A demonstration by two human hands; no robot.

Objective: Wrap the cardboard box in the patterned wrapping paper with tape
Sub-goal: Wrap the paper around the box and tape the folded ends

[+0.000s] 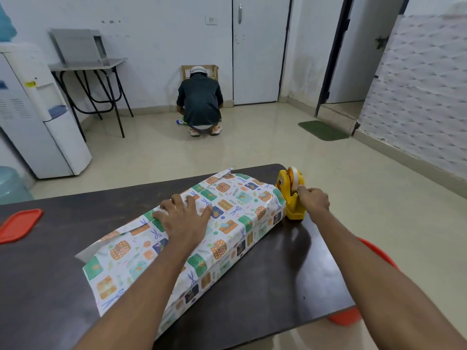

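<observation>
1. Pressing down with the left hand, fingers spread flat, forearm stretched forward, on the patterned wrapping paper.
2. Paper folded over the long box, lying diagonally on the dark table.
3. Pinching with the right hand, fingers curled, at the yellow tape dispenser, upright just beside the parcel's far end.
</observation>
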